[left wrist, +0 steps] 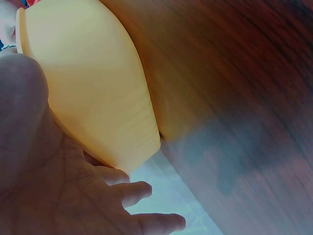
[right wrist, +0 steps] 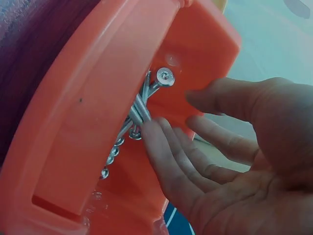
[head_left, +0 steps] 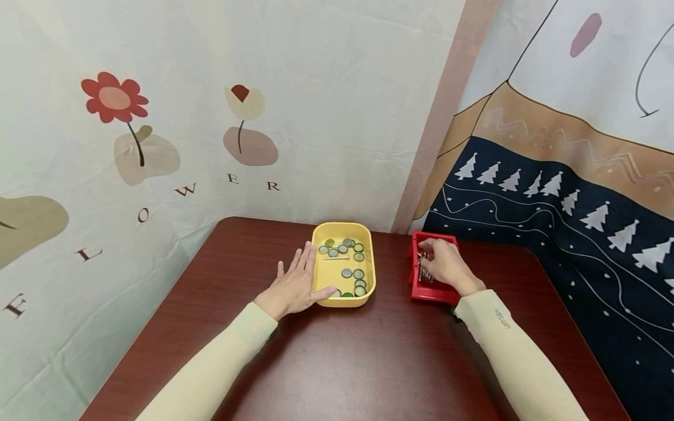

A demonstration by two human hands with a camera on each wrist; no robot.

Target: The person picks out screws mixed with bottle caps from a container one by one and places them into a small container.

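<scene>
My left hand (head_left: 295, 283) lies with fingers spread along the left side of a yellow tray (head_left: 372, 275), its thumb over the near rim. In the left wrist view the palm and thumb of that hand (left wrist: 73, 186) are up against the tray's outer wall (left wrist: 98, 88). Inside the tray are several round caps (head_left: 346, 273) and one screw (head_left: 337, 258). My right hand (head_left: 447, 266) reaches into a red bin (head_left: 432, 292) of metal screws (right wrist: 139, 110). Seen from the right wrist, its fingertips (right wrist: 152, 134) touch the screws, and the thumb stands apart from them.
Both containers stand near the back of a dark red-brown table (head_left: 347, 362), the bin to the right of the tray. Behind the table hangs a printed cloth (head_left: 326, 117) with flowers and letters; a dark blue part (head_left: 489, 204) with white trees is at the right.
</scene>
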